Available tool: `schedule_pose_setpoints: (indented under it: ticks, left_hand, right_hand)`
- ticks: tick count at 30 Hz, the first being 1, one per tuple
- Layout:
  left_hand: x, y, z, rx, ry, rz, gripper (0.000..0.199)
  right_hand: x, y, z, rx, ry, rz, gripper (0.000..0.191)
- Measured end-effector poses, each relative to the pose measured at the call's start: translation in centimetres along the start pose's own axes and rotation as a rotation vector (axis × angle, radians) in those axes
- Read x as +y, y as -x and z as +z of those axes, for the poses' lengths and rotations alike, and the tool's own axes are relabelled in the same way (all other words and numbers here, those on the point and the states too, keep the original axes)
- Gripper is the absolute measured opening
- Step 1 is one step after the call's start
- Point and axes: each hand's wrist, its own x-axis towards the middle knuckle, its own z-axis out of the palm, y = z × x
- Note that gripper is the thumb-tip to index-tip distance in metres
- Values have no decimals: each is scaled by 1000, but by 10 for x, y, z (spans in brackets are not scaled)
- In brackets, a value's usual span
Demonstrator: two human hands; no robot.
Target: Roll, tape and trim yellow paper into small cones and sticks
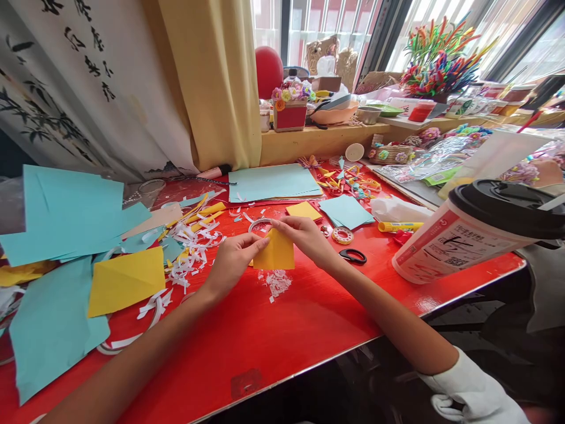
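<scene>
A small yellow paper square (274, 252) with a crease down it is held up over the red table (265, 353). My left hand (233, 259) pinches its left edge between thumb and fingers. At the top edge, my right hand (306, 237) grips the same paper. Behind the fingers lies a white ring (258, 222), partly hidden. Small white paper scraps (278, 284) lie just below the paper. To the right of my right hand are black scissor handles (353, 255) and a small tape roll (342, 235). A stack of yellow squares (303, 211) sits just behind my hands.
Blue sheets (66, 218), a larger yellow sheet (128, 280) and white paper strips (189, 259) cover the left side. A blue stack (276, 182) and blue squares (346, 211) lie at the back. A large lidded cup (459, 235) stands tilted in view at the right, near a yellow tube (399, 227).
</scene>
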Motion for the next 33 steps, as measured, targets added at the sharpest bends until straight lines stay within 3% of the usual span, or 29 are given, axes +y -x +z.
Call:
schedule_pose_setpoints:
  ticks: [6,18,25,30,33]
  left_hand:
    - [-2,0,0,-27,-13,9,38]
    - [-4,-3,1,-105,-84,13,33]
    - [-3,-4,-1,-80,-113,-25,33]
    - [-7,-8,-3,-163,-10,-70,32]
    - [-9,-7,-2,-147,-49,-34,32]
  right_hand:
    - [2,0,0,-12,36,-31,26]
    - [1,2,3,31,55,-46,21]
    - [5,1,4,-9,62,-81,20]
    - [6,2,3,-47,44,-65,15]
    - [5,2,4,-103,62,-83,13]
